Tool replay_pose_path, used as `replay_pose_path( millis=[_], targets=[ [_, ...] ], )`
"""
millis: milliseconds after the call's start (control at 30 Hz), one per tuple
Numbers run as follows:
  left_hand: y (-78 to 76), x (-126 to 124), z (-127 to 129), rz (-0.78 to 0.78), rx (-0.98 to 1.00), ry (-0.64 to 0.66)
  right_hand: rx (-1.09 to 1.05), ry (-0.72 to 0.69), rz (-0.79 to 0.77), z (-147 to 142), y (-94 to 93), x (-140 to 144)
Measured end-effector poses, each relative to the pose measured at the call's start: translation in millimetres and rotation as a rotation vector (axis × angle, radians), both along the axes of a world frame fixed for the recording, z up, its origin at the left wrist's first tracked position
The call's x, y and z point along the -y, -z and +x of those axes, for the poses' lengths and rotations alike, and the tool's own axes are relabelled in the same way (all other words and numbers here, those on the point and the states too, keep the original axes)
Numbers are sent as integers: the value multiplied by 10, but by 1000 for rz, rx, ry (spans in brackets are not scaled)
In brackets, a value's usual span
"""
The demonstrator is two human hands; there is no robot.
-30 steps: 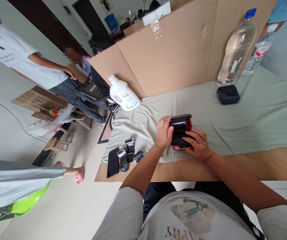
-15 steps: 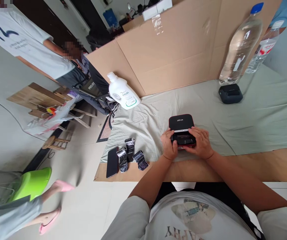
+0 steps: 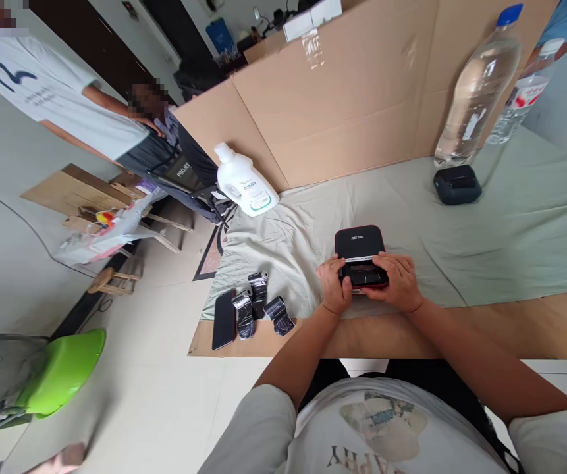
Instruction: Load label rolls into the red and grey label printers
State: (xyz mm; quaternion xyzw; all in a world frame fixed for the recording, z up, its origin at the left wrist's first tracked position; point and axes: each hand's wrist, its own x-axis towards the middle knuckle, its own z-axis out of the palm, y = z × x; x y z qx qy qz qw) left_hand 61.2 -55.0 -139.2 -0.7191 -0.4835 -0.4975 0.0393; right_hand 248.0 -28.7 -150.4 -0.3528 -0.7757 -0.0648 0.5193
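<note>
While both hands [image 3: 367,283] clasp one black printer [image 3: 359,253], three rolls [image 3: 259,306] lie nearby.

White detergent bottle [image 3: 245,184] laid against cardboard screen [image 3: 342,99]. Two water bottles [image 3: 478,89] stood at far right, small dark device [image 3: 457,185] just beside. Phone [image 3: 224,319] and black rolls [image 3: 258,306] placed at cloth [image 3: 510,230] edge. Green basin [image 3: 60,368] on floor.

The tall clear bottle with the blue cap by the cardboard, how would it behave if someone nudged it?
The tall clear bottle stands upright on a narrow base, so it would probably tip rather than slide. It rests on the wrinkled cloth, which likely grips its foot. Its contents are hard to judge; once down, its round body would probably roll.
</note>
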Motion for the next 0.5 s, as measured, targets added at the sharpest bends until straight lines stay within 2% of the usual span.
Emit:
replay_pose_path(
  millis=[167,233,300,400,500],
  targets=[
    [82,44,37,-77,203,37,-79,-128,-57,62,17,-22],
    [125,74,55,-169,342,-11,-178,-133,-157,105,46,-58],
    [150,103,77,-312,502,-22,-309,-68,-328,139,92,-110],
    [126,138,126,-530,704,107,-350,19,-601,154,173,-198],
    [45,172,175,-641,836,221,-275,12,-707,148,228,-242]
  ],
)
